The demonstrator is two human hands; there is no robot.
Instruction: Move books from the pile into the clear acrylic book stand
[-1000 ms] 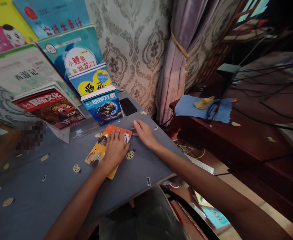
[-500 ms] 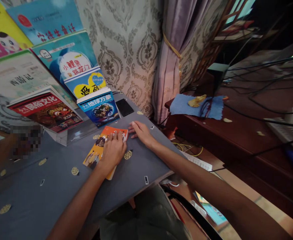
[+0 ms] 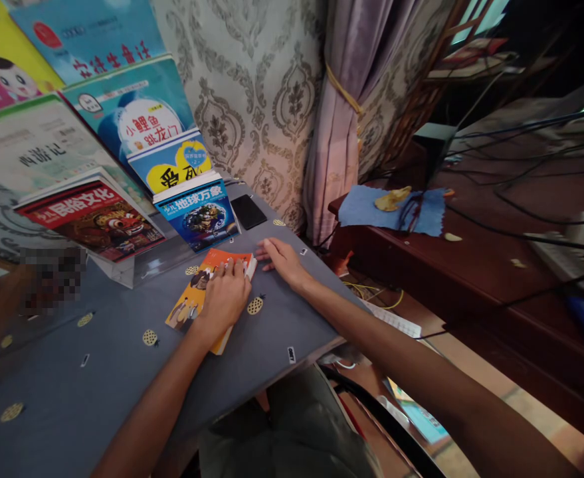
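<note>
A small orange and yellow book [image 3: 192,302] lies closed on the grey patterned tablecloth [image 3: 122,385]. Across its cover rests my left hand [image 3: 226,292], palm down with the fingers stretched toward the orange top part. Just right of the book is my right hand [image 3: 282,261], its side on the cloth and its fingers apart, holding nothing. A blue book with a globe picture [image 3: 204,216] and a red book with a mask picture [image 3: 102,222] lean on a clear stand [image 3: 122,271] beyond the hands.
Larger picture books [image 3: 142,113] stand in rows behind. A black phone [image 3: 248,212] lies beside the blue book. To the right is a dark red wooden table [image 3: 471,279] with a blue cloth [image 3: 361,209] and loose cables. A curtain [image 3: 336,133] hangs at the wall.
Almost nothing differs. Both hands keep their places at the orange and yellow book, and the view has shifted very slightly.
</note>
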